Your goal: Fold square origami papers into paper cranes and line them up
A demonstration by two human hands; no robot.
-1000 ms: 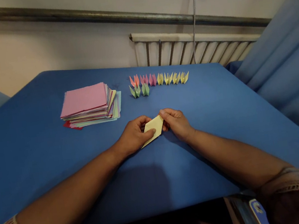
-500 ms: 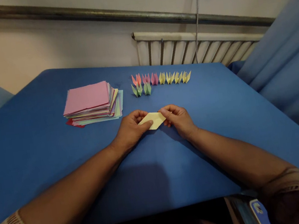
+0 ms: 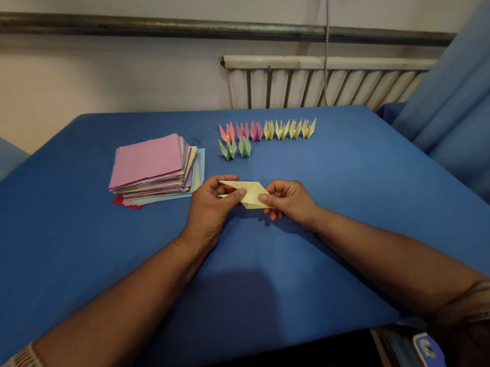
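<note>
A folded piece of pale yellow paper is held just above the blue table, between my two hands. My left hand pinches its left part, thumb on top and fingers behind. At the paper's lower right corner, my right hand grips it between thumb and fingers. On the left side the paper splits into two pointed flaps, partly covered by my left thumb and fingers.
A thick stack of coloured paper, pink on top, lies left of centre. Several small folded paper figures stand in two rows at the back. The blue table reaches a wall with a radiator; a blue curtain hangs at right.
The yellow paper has turned, its left end now higher and its right end lower. Its left flaps now show apart. My right hand has shifted slightly down along it.
</note>
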